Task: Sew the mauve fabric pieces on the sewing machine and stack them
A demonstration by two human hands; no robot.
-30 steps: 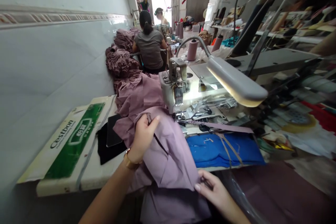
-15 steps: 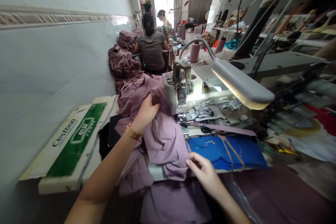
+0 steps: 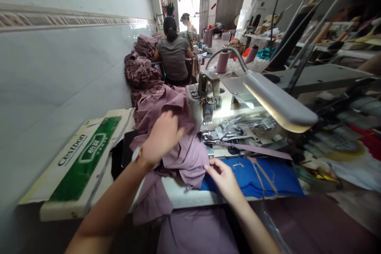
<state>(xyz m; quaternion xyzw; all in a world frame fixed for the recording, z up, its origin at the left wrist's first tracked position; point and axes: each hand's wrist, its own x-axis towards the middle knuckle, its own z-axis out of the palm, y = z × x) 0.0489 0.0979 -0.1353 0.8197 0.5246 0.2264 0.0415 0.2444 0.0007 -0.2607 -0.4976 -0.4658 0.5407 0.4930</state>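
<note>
A crumpled piece of mauve fabric (image 3: 190, 156) lies at the front of the sewing machine (image 3: 195, 105), bunched up beside its needle area. Thumb and fingers of my right hand (image 3: 222, 176) pinch the fabric's right edge, over a blue cloth pad (image 3: 247, 176). Blurred by motion, my left hand (image 3: 163, 139) is over the upper part of the fabric with its thumb apart from the fingers; whether it touches the cloth is unclear. A narrow mauve strip (image 3: 256, 149) runs into the machine from the right.
A gray lamp (image 3: 276, 103) hangs over the machine. Flattened Cestbon cardboard (image 3: 68, 166) covers the table's left side, with a dark flat object (image 3: 128, 149) beside it. Mauve garments (image 3: 141, 67) are heaped along the wall. A person (image 3: 174, 55) sits ahead, back turned.
My left hand has let go of the fabric fold and turned flatter above it. My right hand, pinching the edge, has moved up and slightly left, drawing the cloth off the table's front.
</note>
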